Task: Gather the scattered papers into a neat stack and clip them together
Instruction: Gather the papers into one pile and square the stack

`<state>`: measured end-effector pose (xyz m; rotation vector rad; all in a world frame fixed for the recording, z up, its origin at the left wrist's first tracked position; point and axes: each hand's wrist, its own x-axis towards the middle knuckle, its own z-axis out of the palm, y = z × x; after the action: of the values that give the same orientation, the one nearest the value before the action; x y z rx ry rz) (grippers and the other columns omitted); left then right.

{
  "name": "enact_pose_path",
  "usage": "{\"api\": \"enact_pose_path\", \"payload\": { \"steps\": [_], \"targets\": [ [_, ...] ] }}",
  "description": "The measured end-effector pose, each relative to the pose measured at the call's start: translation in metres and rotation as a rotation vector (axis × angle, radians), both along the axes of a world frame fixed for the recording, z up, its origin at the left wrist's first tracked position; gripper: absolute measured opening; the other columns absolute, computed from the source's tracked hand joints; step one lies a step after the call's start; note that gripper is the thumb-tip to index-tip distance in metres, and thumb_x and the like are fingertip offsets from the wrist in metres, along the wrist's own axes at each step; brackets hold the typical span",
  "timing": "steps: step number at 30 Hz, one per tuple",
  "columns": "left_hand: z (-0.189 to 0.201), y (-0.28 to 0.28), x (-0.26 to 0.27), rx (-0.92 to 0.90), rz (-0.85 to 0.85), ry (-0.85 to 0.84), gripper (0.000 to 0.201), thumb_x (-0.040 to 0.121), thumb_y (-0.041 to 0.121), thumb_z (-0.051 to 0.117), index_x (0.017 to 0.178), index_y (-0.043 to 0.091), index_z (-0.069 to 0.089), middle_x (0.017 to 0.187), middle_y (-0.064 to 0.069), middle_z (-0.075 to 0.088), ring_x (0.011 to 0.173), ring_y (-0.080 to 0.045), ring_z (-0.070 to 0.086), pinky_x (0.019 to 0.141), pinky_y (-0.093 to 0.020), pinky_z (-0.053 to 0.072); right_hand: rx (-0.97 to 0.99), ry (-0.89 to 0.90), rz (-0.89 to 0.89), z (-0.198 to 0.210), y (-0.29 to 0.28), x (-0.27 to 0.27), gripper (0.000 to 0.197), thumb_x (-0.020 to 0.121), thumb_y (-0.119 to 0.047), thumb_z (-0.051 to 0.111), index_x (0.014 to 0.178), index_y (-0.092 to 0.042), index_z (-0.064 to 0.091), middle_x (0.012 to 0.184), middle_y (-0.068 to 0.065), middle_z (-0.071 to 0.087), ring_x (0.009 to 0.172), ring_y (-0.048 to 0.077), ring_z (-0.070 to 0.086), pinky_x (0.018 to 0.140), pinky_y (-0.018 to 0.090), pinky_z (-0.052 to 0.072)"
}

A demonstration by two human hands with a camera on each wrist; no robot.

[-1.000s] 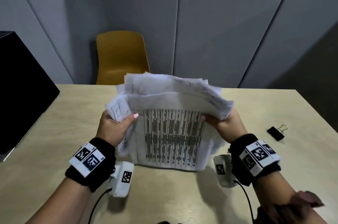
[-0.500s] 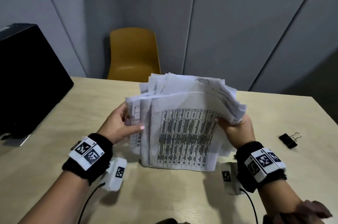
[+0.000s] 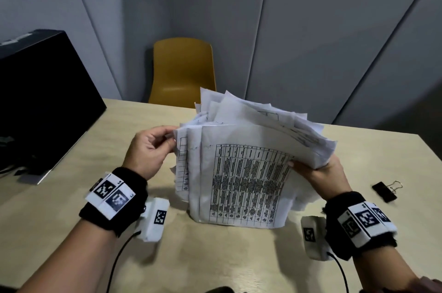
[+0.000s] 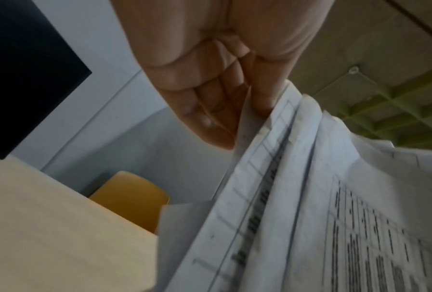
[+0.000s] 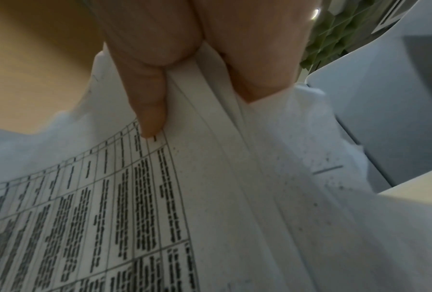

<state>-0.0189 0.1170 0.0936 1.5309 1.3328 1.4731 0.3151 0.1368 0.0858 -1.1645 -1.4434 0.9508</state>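
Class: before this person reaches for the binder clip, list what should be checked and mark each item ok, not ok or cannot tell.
1. Papers stood on edge on the table: ok.
2. Sheet edges flush: not ok; the tops fan out unevenly.
3. Right hand grips the right edge: ok.
4. Left hand holds the left edge: ok; thumb and fingers pinch the outer sheets.
5. Binder clip lies on the table beyond the right hand: ok.
6. A hand free to take the clip: not ok.

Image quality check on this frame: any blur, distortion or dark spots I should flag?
Head view: sharp, wide-angle bend in the wall panels, soft shadows under the papers. Left wrist view: motion-blurred print, left hand close. Right wrist view: dim, right hand soft, table print readable.
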Motion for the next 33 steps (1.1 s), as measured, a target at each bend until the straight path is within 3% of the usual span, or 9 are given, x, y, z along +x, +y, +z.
{"api": "enact_pose_path", "payload": {
  "steps": [4,7,10,16,19,22,27,30,33],
  "targets": [
    [-0.023,-0.001,0.001,-0.243,-0.080,0.011,0.056,0.090,-0.011,0.045,0.075,0.034,0.074,0.074,0.013,0.073,0.073,-0.004,0.068,0.070,-0.024,0.057,0.014,-0.015,-0.036,-0.010,0.005,0.006,0.039,0.075,0.009,0.068,0.071,-0.029,0.066,0.063,-0.020,0.070,0.060,-0.011,0.061,0.060,0.008,0.051],
    [-0.040,-0.002,-0.008,-0.282,0.021,-0.030,0.052,0.078,-0.016,0.054,0.094,0.033,0.064,0.080,0.014,0.073,0.084,-0.005,0.066,0.081,-0.025,0.053,0.025,0.000,-0.062,-0.012,0.005,0.009,0.041,0.075,0.010,0.067,0.069,-0.031,0.069,0.066,-0.030,0.068,0.063,-0.013,0.061,0.062,0.006,0.050],
    [-0.055,-0.004,-0.014,-0.360,0.024,0.013,0.062,0.073,-0.021,0.052,0.107,0.030,0.054,0.096,0.003,0.068,0.096,-0.013,0.061,0.081,-0.024,0.046,0.045,0.038,-0.044,-0.011,0.004,0.007,0.053,0.075,0.005,0.068,0.072,-0.047,0.071,0.067,-0.030,0.068,0.066,-0.012,0.062,0.064,0.007,0.051],
    [-0.072,-0.003,-0.009,-0.320,0.145,0.152,0.032,0.078,-0.004,0.067,0.071,0.028,0.063,0.058,0.011,0.067,0.066,-0.017,0.062,0.059,-0.014,0.049,0.032,0.085,-0.015,-0.008,0.002,0.004,0.031,0.068,-0.017,0.072,0.071,-0.048,0.071,0.067,-0.029,0.068,0.066,-0.011,0.063,0.060,0.006,0.049],
    [-0.049,-0.003,-0.009,-0.144,0.195,0.142,0.033,0.081,0.000,0.065,0.070,0.031,0.064,0.063,0.021,0.068,0.059,0.000,0.060,0.061,-0.013,0.048,0.031,0.063,-0.006,-0.010,0.003,0.008,0.035,0.076,0.004,0.067,0.078,-0.031,0.069,0.071,-0.029,0.069,0.068,-0.011,0.063,0.062,0.007,0.051],
    [-0.016,0.001,-0.011,0.003,0.127,0.133,0.035,0.082,0.003,0.063,0.073,0.037,0.065,0.073,0.020,0.069,0.070,0.005,0.061,0.065,-0.008,0.047,0.005,0.035,0.007,-0.009,0.002,0.011,0.040,0.076,0.012,0.064,0.086,-0.026,0.061,0.072,-0.028,0.069,0.069,-0.011,0.063,0.062,0.008,0.052],
    [-0.028,0.002,-0.009,-0.238,-0.002,0.223,0.052,0.079,-0.011,0.058,0.091,0.039,0.053,0.096,0.010,0.062,0.090,-0.006,0.058,0.078,-0.020,0.047,-0.003,0.076,0.028,-0.008,0.002,0.009,0.033,0.071,-0.001,0.068,0.072,-0.033,0.072,0.068,-0.027,0.069,0.065,-0.010,0.063,0.059,0.007,0.051],
    [-0.058,0.004,-0.006,-0.333,0.036,0.282,0.045,0.079,-0.008,0.059,0.081,0.038,0.057,0.084,0.016,0.065,0.084,-0.018,0.059,0.079,-0.027,0.050,-0.027,0.085,0.034,-0.007,0.001,0.010,0.031,0.072,-0.002,0.068,0.072,-0.033,0.072,0.068,-0.025,0.070,0.065,-0.009,0.064,0.059,0.008,0.052],
    [-0.063,0.007,-0.006,-0.268,0.098,0.244,0.039,0.078,-0.009,0.061,0.066,0.028,0.062,0.064,0.022,0.067,0.065,-0.001,0.060,0.065,-0.010,0.047,-0.038,0.064,0.018,-0.008,0.001,0.014,0.038,0.076,0.013,0.063,0.086,-0.023,0.061,0.070,-0.025,0.070,0.067,-0.009,0.064,0.061,0.009,0.052]
  ]
}}
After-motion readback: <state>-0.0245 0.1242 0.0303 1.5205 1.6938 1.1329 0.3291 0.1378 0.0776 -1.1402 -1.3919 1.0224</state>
